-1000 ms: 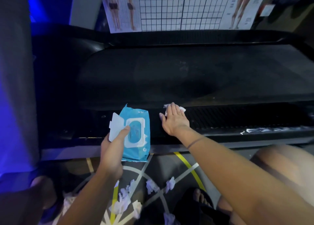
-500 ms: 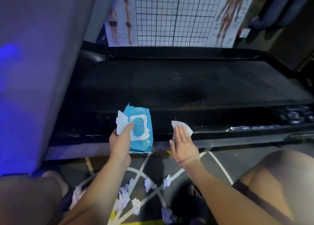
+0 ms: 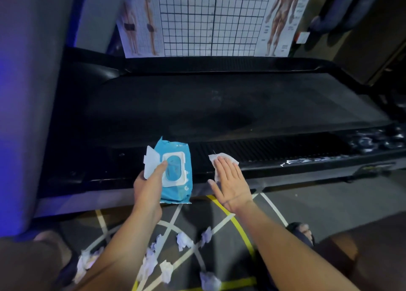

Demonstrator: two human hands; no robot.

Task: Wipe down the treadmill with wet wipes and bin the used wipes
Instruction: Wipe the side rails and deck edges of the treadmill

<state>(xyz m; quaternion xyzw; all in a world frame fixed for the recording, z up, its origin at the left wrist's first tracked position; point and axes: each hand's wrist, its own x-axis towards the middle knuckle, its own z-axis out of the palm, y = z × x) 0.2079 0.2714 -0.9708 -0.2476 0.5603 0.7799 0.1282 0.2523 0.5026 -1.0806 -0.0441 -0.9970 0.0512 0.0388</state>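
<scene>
Near: crumpled used wipes [image 3: 184, 240] lie on the floor [image 3: 318, 205], unbinned. My left hand [image 3: 147, 187] grips the wipe pack [image 3: 175, 174]. My right hand [image 3: 230, 180], fingers flat, presses a wipe [image 3: 222, 159] onto the treadmill [image 3: 285, 152] side rail. The rail runs left-right and extends mostly rightward of that hand.

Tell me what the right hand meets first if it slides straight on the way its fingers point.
The right hand, flat on the wipe, would cross the ribbed side rail first, then probably the black belt. Nothing else seems to lie in that line.
</scene>
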